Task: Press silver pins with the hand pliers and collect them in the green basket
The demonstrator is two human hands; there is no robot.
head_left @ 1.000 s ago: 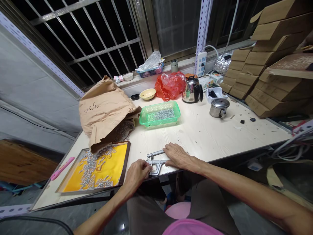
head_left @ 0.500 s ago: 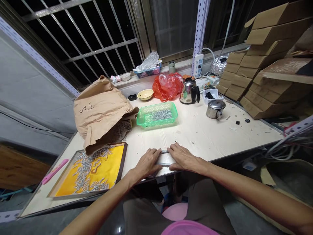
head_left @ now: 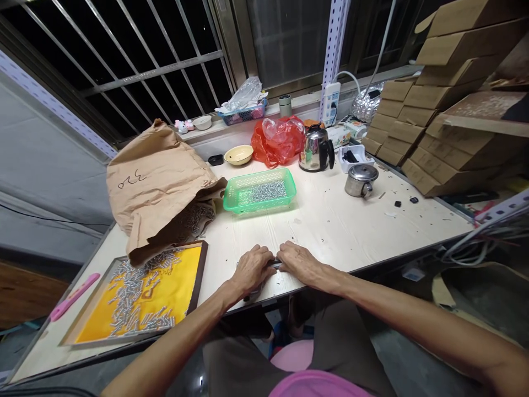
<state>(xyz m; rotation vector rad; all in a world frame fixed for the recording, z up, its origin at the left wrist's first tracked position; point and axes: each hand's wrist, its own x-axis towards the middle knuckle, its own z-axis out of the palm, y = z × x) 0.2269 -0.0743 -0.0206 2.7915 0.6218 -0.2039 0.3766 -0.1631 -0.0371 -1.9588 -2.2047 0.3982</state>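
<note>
My left hand and my right hand are close together at the table's front edge. Their fingers are curled closed on thin grey metal strips, which show only in the small gap between the hands. Part of a dark object sticks out under my left hand; its kind is hidden. Left of the hands lies a shallow tray with a yellow bottom and many small metal pins scattered over it. Beyond the hands, a green plastic basket contains more small metal pieces.
A brown paper bag leans over the tray's far side, its mouth full of metal pieces. A pink-handled tool lies at the left edge. Behind stand a kettle, a lidded metal cup, a red plastic bag and stacked cardboard boxes.
The two grey strips, spread apart in parallel before, are now brought together. Both hands have drawn closer and their fingers have curled in. The view has shifted slightly.
</note>
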